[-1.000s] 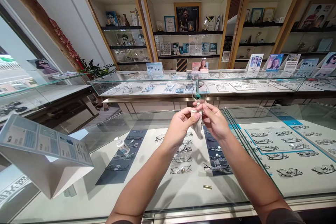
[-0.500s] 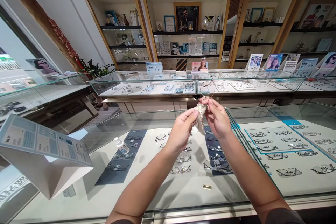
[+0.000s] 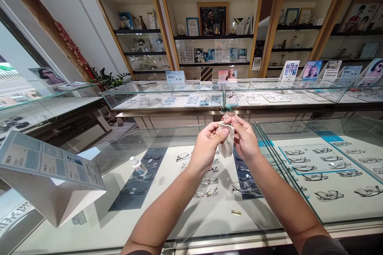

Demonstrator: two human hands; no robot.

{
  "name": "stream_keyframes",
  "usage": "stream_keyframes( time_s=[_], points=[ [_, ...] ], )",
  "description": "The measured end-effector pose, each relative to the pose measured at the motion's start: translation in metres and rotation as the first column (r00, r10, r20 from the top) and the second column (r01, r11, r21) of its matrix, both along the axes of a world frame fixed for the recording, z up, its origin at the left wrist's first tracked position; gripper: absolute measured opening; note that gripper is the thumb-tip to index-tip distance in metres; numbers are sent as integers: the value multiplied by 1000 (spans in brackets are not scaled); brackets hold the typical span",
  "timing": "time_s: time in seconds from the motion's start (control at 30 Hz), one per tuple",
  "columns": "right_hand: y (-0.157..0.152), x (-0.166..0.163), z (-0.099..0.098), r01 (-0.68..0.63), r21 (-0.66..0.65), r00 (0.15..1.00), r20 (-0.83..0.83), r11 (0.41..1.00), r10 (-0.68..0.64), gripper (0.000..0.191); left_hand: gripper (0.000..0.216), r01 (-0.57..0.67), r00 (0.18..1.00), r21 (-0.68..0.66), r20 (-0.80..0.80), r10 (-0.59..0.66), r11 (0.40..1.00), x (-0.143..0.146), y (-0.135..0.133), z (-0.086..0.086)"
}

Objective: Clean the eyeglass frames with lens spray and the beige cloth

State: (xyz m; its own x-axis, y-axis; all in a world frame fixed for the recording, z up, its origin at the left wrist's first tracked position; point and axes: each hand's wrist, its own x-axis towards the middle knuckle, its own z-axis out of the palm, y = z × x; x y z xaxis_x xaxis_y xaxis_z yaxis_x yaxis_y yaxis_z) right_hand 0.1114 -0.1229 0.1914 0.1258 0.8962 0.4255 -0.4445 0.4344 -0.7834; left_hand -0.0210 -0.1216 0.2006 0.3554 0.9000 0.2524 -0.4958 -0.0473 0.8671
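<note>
Both my hands are raised over the glass display case, close together. My left hand (image 3: 206, 143) is closed on a pale cleaning cloth (image 3: 226, 143), its thumb pressing the cloth and the lower end hanging down. My right hand (image 3: 245, 137) pinches a pair of thin-rimmed eyeglasses (image 3: 229, 103). One round lens stands up above my fingertips, with a greenish glint on it. The rest of the frame is hidden behind the fingers and the cloth, which touches it near the fingertips.
On the glass top stand a small white bottle (image 3: 138, 166) at left and a folded sign (image 3: 54, 175) further left. A small gold-coloured piece (image 3: 236, 212) shows near the front. Several eyeglasses lie in the case (image 3: 167, 203). Another glass counter (image 3: 179, 113) runs behind.
The upright lens has shifted left and slightly down with my fingers, and its angle has changed. The cloth has turned and now shows a broader face. The bottle and sign stay put.
</note>
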Motion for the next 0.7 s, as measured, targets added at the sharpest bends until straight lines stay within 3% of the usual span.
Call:
stream_keyframes(
  time_s=[0.2,0.47,0.7],
  points=[
    [-1,-2,-2,83,51,996,40,995,-85,26,37,-41,992,110,-113,54,993,0,0,-3],
    [3,-2,-5,121,123,990,57,985,-129,22,41,-83,988,161,-115,102,983,1,-5,-7],
    [2,-2,-4,113,96,993,31,989,-117,24,48,45,991,181,-133,-20,982,-2,2,-4]
  ],
)
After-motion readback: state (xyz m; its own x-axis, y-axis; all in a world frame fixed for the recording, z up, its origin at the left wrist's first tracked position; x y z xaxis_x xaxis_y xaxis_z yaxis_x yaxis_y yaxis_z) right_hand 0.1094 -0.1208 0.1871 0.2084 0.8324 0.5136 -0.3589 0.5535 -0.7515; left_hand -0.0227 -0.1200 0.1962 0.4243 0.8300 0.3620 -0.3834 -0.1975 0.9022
